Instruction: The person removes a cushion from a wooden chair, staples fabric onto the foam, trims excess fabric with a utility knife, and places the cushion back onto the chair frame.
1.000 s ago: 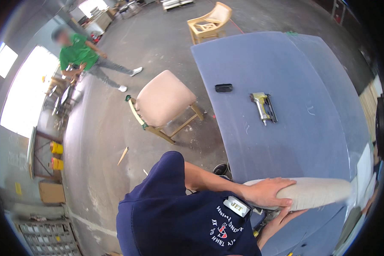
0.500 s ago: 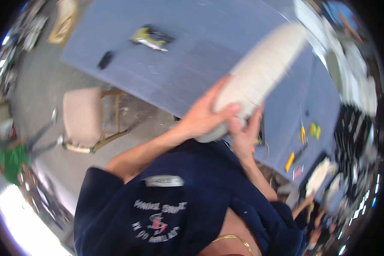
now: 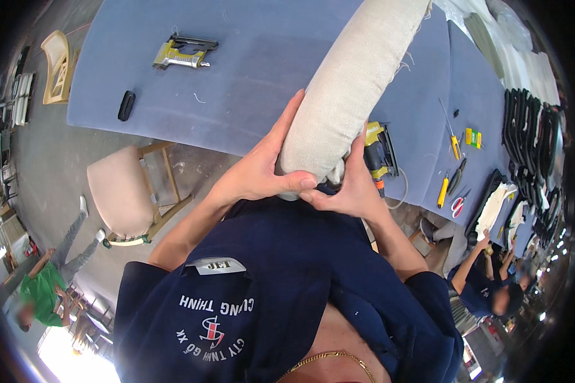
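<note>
Between my hands is a thick, curved upholstered pad (image 3: 348,83) covered in beige cloth, held edge-up over the table. Loose threads hang from its right edge, and the cloth is gathered near its lower end. My left hand (image 3: 262,167) grips the lower left side, thumb across the near end. On the lower right, my right hand (image 3: 350,189) closes round the pad, its thumb meeting the left one; its other fingers are partly hidden. A yellow-green staple gun (image 3: 378,152) lies just right of my right hand.
On the blue-covered table (image 3: 255,96) lie another staple gun (image 3: 185,51), a black block (image 3: 126,105), a screwdriver (image 3: 455,145), pliers (image 3: 457,177), a yellow-handled tool (image 3: 443,191) and scissors (image 3: 459,204). A beige-padded chair (image 3: 116,188) stands left. Co-workers are at both sides.
The pad has come closer to upright, its far end shifting left and up. My left hand has moved slightly left and my thumbs now meet at the near end. The view has steadied.
</note>
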`<state>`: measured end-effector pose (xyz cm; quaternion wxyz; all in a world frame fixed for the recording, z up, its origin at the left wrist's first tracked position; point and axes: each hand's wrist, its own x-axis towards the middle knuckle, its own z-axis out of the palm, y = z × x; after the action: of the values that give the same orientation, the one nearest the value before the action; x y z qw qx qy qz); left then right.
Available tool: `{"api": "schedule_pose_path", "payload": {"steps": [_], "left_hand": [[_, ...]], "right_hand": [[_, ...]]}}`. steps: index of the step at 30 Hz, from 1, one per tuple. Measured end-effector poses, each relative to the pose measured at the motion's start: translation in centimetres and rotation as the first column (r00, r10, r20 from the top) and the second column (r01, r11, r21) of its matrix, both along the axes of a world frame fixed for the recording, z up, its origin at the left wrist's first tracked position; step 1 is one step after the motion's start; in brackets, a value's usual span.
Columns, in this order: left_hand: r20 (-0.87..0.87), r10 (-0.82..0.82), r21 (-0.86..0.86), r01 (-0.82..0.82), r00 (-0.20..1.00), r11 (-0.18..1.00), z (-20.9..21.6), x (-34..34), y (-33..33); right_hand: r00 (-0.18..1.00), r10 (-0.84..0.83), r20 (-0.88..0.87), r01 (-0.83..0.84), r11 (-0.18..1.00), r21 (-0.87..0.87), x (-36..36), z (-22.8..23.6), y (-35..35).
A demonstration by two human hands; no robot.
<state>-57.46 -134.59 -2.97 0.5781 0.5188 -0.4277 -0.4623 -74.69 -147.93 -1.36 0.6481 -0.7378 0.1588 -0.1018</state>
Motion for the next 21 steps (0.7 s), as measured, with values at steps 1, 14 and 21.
{"api": "schedule_pose_path", "payload": {"steps": [1, 14, 21], "left_hand": [[0.062, -0.011, -0.011, 0.012, 0.998, 1.000, -0.2, 0.0, -0.2], [0.217, -0.186, -0.021, 0.195, 0.958, 0.981, -1.6, 0.8, -0.3], [-0.162, 0.031, -0.002, -0.032, 0.986, 0.999, 2.8, 1.3, -7.0]], "right_hand": [[1.000, -0.001, -0.009, 0.002, 0.997, 0.078, -0.2, 0.3, -0.6], [0.991, -0.003, -0.134, -0.037, 0.955, -0.295, -0.8, 1.9, -2.5], [0.836, -0.542, 0.082, 0.519, 0.831, 0.199, 3.1, 4.7, -4.2]]}}
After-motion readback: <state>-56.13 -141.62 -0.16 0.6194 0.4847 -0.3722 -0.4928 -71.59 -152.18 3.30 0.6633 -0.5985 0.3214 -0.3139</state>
